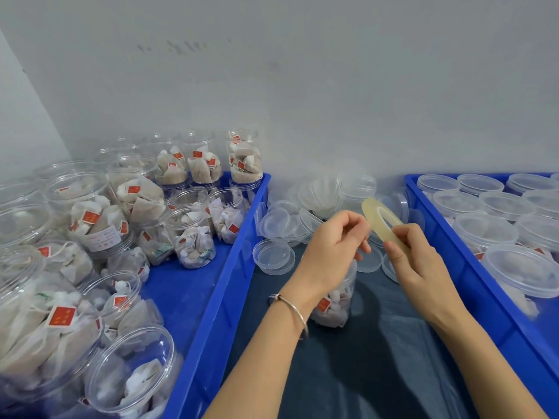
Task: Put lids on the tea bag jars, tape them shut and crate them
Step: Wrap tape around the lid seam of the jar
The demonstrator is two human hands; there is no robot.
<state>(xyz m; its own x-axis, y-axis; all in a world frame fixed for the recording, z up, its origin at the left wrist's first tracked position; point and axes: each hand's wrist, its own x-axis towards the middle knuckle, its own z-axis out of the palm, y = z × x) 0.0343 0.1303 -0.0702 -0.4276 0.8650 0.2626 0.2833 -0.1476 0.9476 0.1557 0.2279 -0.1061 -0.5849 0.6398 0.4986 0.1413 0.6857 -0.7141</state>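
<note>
- Head cam is looking down at a dark cloth-covered work surface [378,373] squeezed between two blue crates.
- Right hand [414,258] is gripping a roll of clear tape [381,222], thumb and fingers clamped on the ring's lower edge, ring tilted up and away.
- Left hand [332,249] sits just beside the roll with fingers curled and fingertips pinched together near the ring. Looks like it's pinching the tape end, but the strip itself is too thin to make out, so can't say for sure.
- Silver bangle [290,309] on the left wrist.
- One tea bag jar [332,306] stands upright on the cloth right under the left hand; the hand blocks its top, so no idea whether a lid is on.
- Pile of loose clear lids [290,225] lies on the cloth past the hands, up against the wall.
- Left crate [239,246] is packed with open jars of tea bags [193,234], red tags showing, some stacked.
- Right crate [453,237] holds lidded jars [484,229] set close together in rows.
</note>
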